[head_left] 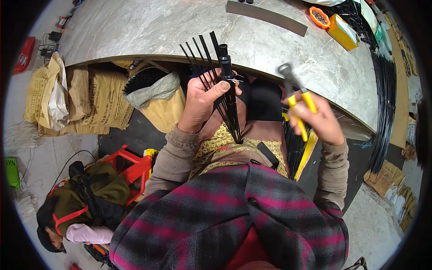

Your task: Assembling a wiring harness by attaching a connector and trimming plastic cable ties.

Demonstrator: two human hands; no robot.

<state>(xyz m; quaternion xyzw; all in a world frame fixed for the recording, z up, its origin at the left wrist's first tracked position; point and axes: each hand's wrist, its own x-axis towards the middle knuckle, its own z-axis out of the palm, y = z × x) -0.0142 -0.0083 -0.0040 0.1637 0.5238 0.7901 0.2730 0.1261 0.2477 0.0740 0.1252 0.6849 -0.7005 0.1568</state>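
My left hand is closed around a black umbrella frame, a dark tube with several thin ribs that fan out above the fist and run together below it over my lap. Short pale wire ends stick out at its collar, beside my thumb. To the right, my right hand grips pliers with yellow handles. Their grey jaws point up toward the table edge, apart from the frame, and are blurred by motion. A patterned yellow cloth lies across my lap.
The grey marble-look table curves in front of me. On it are a dark flat strip, an orange bowl of small parts and a yellow box. Black rods hang over its right edge. Sacks, a red stool and another person are left.
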